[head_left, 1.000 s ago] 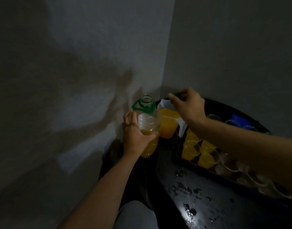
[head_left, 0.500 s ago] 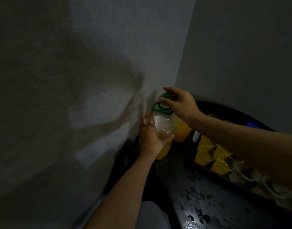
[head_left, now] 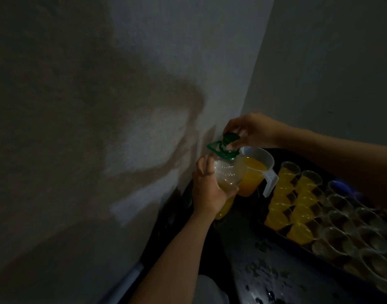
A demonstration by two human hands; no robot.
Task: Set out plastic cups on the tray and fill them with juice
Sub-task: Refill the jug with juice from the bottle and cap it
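Note:
My left hand (head_left: 206, 189) grips the body of a clear juice bottle (head_left: 228, 175) with a green handle ring and a little orange juice at its bottom. On the bottle's mouth sits a green cap (head_left: 231, 138), pinched by the fingers of my right hand (head_left: 251, 130). Just behind the bottle stands a translucent jug (head_left: 257, 172) about half full of orange juice. To the right a dark tray (head_left: 273, 234) carries rows of clear plastic cups; several on its left side hold juice (head_left: 282, 194), and the cups further right (head_left: 368, 238) look empty.
Two grey walls meet in a corner right behind the bottle. The dark table top (head_left: 260, 273) below the tray is wet in patches. Something blue (head_left: 341, 187) lies behind the cups. A pale cloth-covered knee (head_left: 210, 290) shows at the bottom edge.
My right hand has come from the jug side to the bottle's open mouth and now holds the green cap on it. The view has shifted left and closer.

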